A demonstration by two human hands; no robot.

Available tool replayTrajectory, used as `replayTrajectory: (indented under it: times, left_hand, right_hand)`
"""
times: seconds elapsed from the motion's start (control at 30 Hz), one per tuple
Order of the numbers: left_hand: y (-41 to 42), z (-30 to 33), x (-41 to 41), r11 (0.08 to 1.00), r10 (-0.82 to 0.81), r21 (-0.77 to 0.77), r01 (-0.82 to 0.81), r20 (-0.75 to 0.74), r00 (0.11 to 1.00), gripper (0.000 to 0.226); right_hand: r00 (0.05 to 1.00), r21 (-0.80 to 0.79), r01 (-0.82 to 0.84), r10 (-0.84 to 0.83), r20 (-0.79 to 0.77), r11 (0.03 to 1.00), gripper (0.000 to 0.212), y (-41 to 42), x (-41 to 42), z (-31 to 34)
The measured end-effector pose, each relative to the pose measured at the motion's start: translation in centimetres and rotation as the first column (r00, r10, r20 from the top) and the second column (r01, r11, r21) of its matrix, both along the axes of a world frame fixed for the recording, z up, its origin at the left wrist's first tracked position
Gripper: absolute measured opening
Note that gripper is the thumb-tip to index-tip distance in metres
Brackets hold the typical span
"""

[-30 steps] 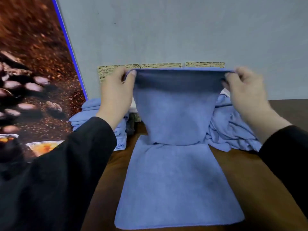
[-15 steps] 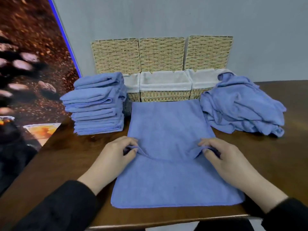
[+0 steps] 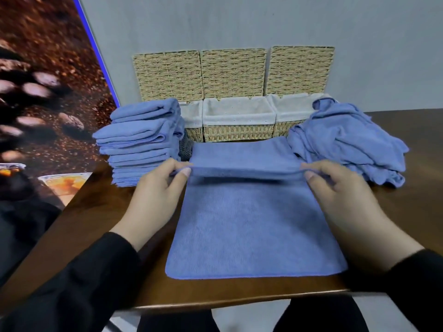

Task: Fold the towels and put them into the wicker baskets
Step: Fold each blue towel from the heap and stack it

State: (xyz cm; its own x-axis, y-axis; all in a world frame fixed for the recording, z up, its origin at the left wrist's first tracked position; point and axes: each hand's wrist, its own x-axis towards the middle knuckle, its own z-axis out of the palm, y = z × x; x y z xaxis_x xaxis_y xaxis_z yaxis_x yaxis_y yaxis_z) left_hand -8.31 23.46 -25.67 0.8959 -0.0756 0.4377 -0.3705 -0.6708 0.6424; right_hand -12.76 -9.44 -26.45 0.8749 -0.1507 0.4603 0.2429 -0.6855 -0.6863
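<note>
Blue microfibre towel (image 3: 251, 226) lies flat on the brown worktop (image 3: 407, 212), its long axis running from 6 towards 12 o'clock. The left hand (image 3: 155, 200) pinches its left edge and the right hand (image 3: 340, 200) pinches its right edge, both at about the midline, lifting a crosswise ridge. Both hands sit equally near. My guess: the fold is carried along the long axis, far half onto near half or the reverse. Three wicker baskets (image 3: 238, 133) wait at 12 o'clock, folded stack (image 3: 141, 144) at 10, unfolded heap (image 3: 347, 140) at 2.
</note>
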Motion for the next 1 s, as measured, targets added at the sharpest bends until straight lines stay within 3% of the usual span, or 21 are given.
replayTrajectory:
  times: [0.1,0.2,0.27,0.37,0.47,0.63,0.8,1.0]
  left_hand:
    - [0.5,0.6,-3.6,0.994,-0.077,-0.070,0.079,0.030,0.997,0.015]
    - [1.9,-2.6,-6.6,0.968,-0.246,0.026,0.251,-0.129,0.961,0.017]
    - [2.8,-4.7,-6.8,0.934,-0.291,0.153,0.324,-0.203,0.935,0.006]
    - [3.0,-5.7,-5.3,0.917,-0.301,0.216,0.336,-0.181,0.936,0.012]
    - [2.3,-5.5,-3.3,0.926,-0.282,0.220,0.308,-0.140,0.949,0.005]
    - [2.2,-3.4,-3.6,0.968,-0.234,0.085,0.236,-0.037,0.972,0.011]
    - [3.0,-4.8,-5.4,0.901,-0.351,0.187,0.392,-0.219,0.911,0.005]
    - [4.1,-5.0,-5.2,0.867,-0.399,0.222,0.447,-0.229,0.888,0.015]
  right_hand:
    - [0.993,0.030,-0.107,0.106,0.046,0.994,0.015,0.2,-3.3,1.6]
    - [0.956,-0.070,-0.262,0.248,-0.158,0.963,0.020,-0.3,-6.2,-1.4]
    - [0.929,-0.130,-0.300,0.258,-0.267,0.945,0.018,-0.6,-6.8,-3.7]
    - [0.927,-0.162,-0.300,0.247,-0.281,0.940,0.016,-0.4,-5.9,-4.4]
    - [0.930,-0.150,-0.293,0.245,-0.274,0.944,0.020,0.0,-4.1,-4.1]
    - [0.989,-0.116,-0.147,0.146,-0.022,0.982,0.014,-0.6,-4.1,-2.0]
    - [0.921,-0.289,-0.375,0.317,-0.228,0.881,0.016,-2.1,-6.4,-3.9]
    - [0.891,-0.293,-0.438,0.367,-0.266,0.850,0.006,-3.7,-6.6,-4.2]
